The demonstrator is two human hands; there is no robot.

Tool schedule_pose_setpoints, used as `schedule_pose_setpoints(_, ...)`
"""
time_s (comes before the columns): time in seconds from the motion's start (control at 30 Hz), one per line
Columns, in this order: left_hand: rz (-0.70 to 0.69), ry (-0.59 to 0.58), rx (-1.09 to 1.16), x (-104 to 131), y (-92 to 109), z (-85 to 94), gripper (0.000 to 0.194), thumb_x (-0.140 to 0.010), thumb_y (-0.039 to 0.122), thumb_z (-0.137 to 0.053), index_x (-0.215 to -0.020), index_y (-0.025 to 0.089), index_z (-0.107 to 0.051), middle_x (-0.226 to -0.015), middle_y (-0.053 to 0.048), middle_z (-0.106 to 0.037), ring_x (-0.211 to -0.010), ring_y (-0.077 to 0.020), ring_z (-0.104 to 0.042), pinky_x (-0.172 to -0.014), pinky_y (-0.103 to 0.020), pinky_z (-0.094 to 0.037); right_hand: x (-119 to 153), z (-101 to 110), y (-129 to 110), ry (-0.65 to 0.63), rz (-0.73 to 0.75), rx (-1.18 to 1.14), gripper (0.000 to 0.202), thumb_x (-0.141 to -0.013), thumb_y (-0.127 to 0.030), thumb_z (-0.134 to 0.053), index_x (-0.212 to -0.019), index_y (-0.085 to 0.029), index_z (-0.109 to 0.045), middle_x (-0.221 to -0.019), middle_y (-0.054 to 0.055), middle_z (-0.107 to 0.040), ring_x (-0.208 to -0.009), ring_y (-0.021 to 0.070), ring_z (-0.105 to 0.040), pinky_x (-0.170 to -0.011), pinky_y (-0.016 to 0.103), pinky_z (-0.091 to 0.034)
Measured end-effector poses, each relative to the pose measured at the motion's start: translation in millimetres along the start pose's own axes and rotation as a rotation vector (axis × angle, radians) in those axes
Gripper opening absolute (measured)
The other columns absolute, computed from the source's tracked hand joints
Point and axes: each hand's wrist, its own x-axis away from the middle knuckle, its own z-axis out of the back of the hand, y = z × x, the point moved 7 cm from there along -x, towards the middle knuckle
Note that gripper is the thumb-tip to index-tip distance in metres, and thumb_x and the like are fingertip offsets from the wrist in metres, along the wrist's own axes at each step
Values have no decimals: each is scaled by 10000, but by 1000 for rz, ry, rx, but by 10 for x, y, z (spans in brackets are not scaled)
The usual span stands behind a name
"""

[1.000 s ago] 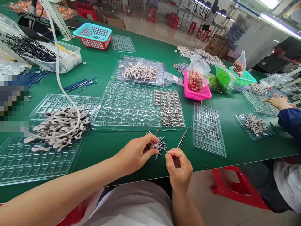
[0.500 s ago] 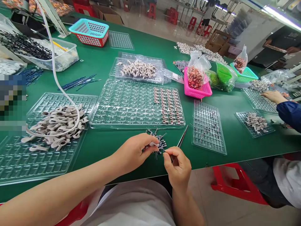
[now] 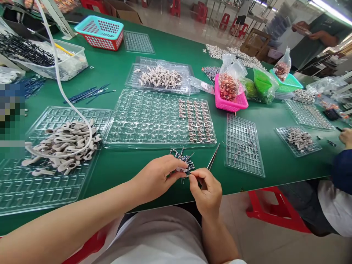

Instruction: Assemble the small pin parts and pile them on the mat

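My left hand (image 3: pixel 162 175) pinches a small whitish piece (image 3: pixel 182 169) over a little heap of dark wired parts (image 3: pixel 187 160) near the table's front edge. Close beside it, my right hand (image 3: pixel 206 187) is closed on the dark, thin end of a tool whose tip meets the piece. Metal tweezers (image 3: pixel 213 157) lie just above my right hand. Behind my hands is a clear tray (image 3: pixel 145 121), its right-hand columns filled with small pinkish-grey parts (image 3: pixel 196 121). A pile of grey shells (image 3: pixel 68 143) rests on another clear tray at left.
A white cable (image 3: pixel 59 80) arches over the left pile. Further back are stacked trays with pale shells (image 3: pixel 161 77), a pink basket (image 3: pixel 232 104) and a blue-red basket (image 3: pixel 101 35). At right, a tray (image 3: pixel 243 146) holds tiny dark parts; a co-worker's hand (image 3: pixel 345 137) is beyond.
My right hand has shifted slightly left, closer to the piece in my left hand. The co-worker's hand has pulled back from the far tray toward the right edge.
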Motion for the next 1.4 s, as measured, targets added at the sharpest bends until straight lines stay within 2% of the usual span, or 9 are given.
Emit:
schedule_pose_setpoints(0.17, -64, 11, -32, -7, 41, 6, 98, -915, 139, -635, -1002, 155, -677, -803, -20, -702, -723, -140, -638, -664, -221, -487, -8, -13, -17, -14, 21, 32, 80, -893, -131, -621, -888, -207, -646, -773, -15, -645, -672, 103, -572, -616, 228, -455)
schedule_pose_setpoints(0.63, -110, 1, -53, -26, 74, 28, 94, -938, 148, -606, -996, 160, -678, -804, -16, -730, -725, -146, -642, -644, -221, -482, -25, -27, -57, -26, 34, 57, 90, -884, -125, -627, -884, -210, -653, -772, -20, -658, -657, 100, -566, -600, 226, -454)
schedule_pose_setpoints(0.8, -118, -10, -34, -18, 89, -6, 94, -946, 163, -602, -993, 163, -684, -834, -19, -748, -731, -145, -654, -637, -226, -494, -25, -27, -86, -35, 67, 42, 124, -896, -120, -623, -958, -214, -675, -830, 6, -703, -709, 123, -624, -625, 248, -484)
schedule_pose_setpoints(0.93, -86, 10, -26, 2, 68, -18, 120, -951, 198, -604, -1025, 153, -687, -829, -29, -746, -726, -145, -674, -646, -230, -517, -13, -21, -96, -42, 89, 22, 156, -906, -122, -622, -1009, -221, -684, -887, 29, -726, -785, 151, -667, -640, 261, -502)
schedule_pose_setpoints(1.1, -2, -21, 14, 13, 55, -13, 183, -937, 229, -621, -1094, 152, -673, -905, -52, -750, -802, -162, -695, -704, -245, -547, 15, 0, -76, 8, 82, 27, 140, -896, -115, -625, -975, -221, -670, -836, 11, -696, -720, 128, -634, -635, 249, -508)
schedule_pose_setpoints(1.23, 89, -80, 139, -4, 37, 3, 175, -924, 210, -611, -1078, 183, -686, -918, -38, -742, -815, -154, -693, -715, -233, -548, 32, 35, -83, 57, 89, 39, 148, -891, -111, -621, -972, -229, -662, -827, 7, -685, -710, 129, -625, -637, 253, -516)
schedule_pose_setpoints(1.4, 175, -104, 284, -21, 2, 2, 168, -911, 186, -615, -1049, 204, -710, -911, -19, -753, -788, -140, -695, -704, -226, -543, 38, 58, -80, 50, 109, -45, 234, -879, -107, -640, -1060, -253, -669, -894, 25, -709, -787, 159, -657, -670, 280, -532)
